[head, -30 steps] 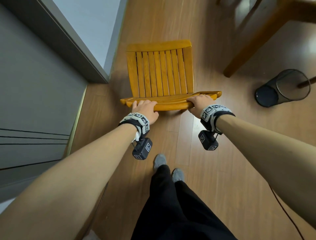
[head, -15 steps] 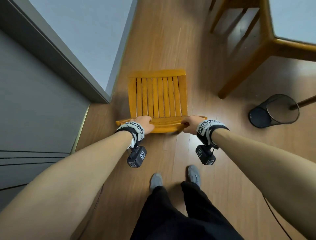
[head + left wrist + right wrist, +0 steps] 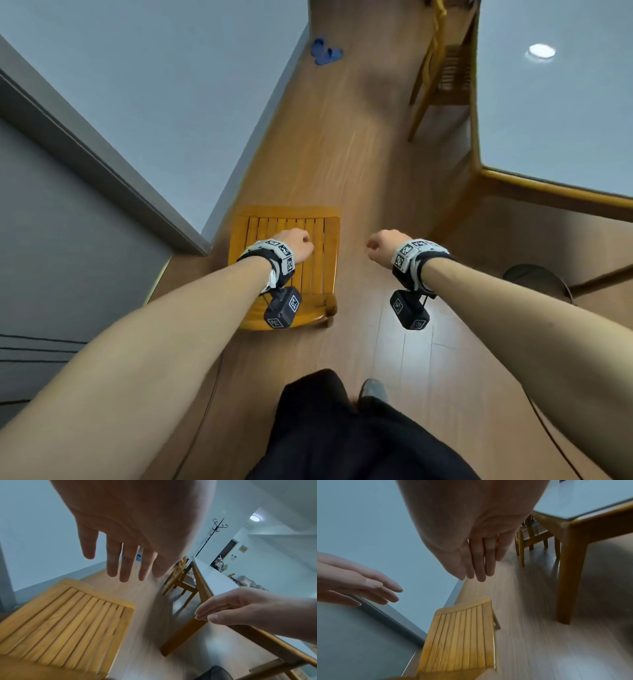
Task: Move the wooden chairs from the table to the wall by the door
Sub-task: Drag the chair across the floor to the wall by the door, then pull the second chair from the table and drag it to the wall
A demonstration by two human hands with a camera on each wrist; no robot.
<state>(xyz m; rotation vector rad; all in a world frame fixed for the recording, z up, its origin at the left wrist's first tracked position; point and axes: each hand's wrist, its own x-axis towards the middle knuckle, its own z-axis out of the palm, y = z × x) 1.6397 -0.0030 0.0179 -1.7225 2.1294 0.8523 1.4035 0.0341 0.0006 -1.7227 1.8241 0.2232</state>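
Note:
A yellow wooden chair with a slatted seat stands on the floor beside the pale wall and grey door frame; the right wrist view shows its seat from above. My left hand hovers above the seat, fingers straight and holding nothing. My right hand hangs to the right of the chair, over bare floor, its fingers relaxed and empty. Neither hand touches the chair. A second wooden chair stands tucked at the table further off.
The wooden table with its pale top fills the right; its leg stands near the chair. A black mesh bin sits under it. The grey door is at left, blue slippers by the far wall.
Both hands have let go of the chair's back rail and lifted away. The right hand has moved off to the right. My view has risen toward the far room.

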